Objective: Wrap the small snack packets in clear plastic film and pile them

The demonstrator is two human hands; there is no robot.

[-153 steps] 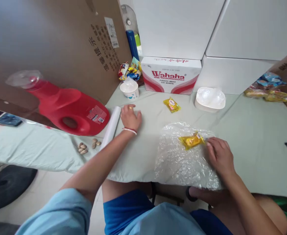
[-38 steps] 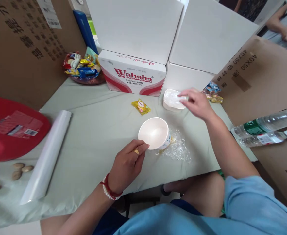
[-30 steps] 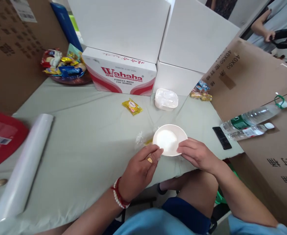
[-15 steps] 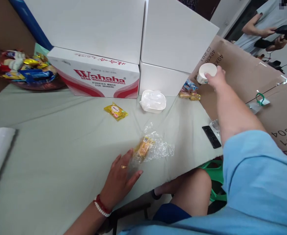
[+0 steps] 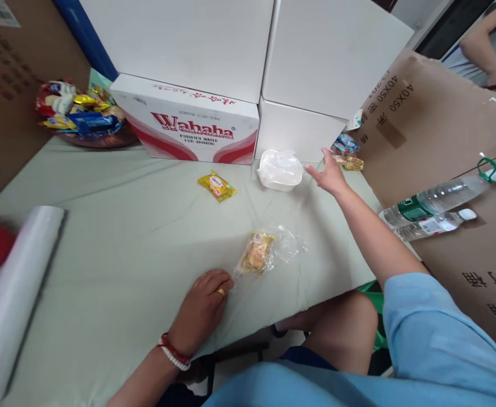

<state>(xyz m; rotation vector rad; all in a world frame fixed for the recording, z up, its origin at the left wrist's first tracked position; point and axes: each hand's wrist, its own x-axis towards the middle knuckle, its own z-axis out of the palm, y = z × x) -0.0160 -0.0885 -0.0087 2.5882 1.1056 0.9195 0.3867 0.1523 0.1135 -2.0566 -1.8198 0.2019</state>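
Observation:
My left hand [image 5: 205, 299] rests on the table with its fingers curled together at the near end of a clear plastic bag [image 5: 288, 243]. The pinched edge is mostly hidden under the fingers. Inside the bag lies a snack in a yellow wrapper [image 5: 258, 253]. My right hand [image 5: 329, 174] is empty, thumb and fingers spread, just right of a white plastic tub [image 5: 280, 170] with crumpled clear film over it. Farther back, another yellow-wrapped snack [image 5: 217, 186] lies flat on the table.
White boxes [image 5: 214, 39] and a Wahaba carton [image 5: 192, 135] stand along the back. A bowl of packaged snacks [image 5: 89, 116] is at back left, a white roll [image 5: 23, 294] at left. Two water bottles [image 5: 438, 200] and small packets [image 5: 352, 152] are at right.
My right hand has let go of the paper cup at the back right and come back toward the tub. My left hand's fingers have closed at the bag's edge.

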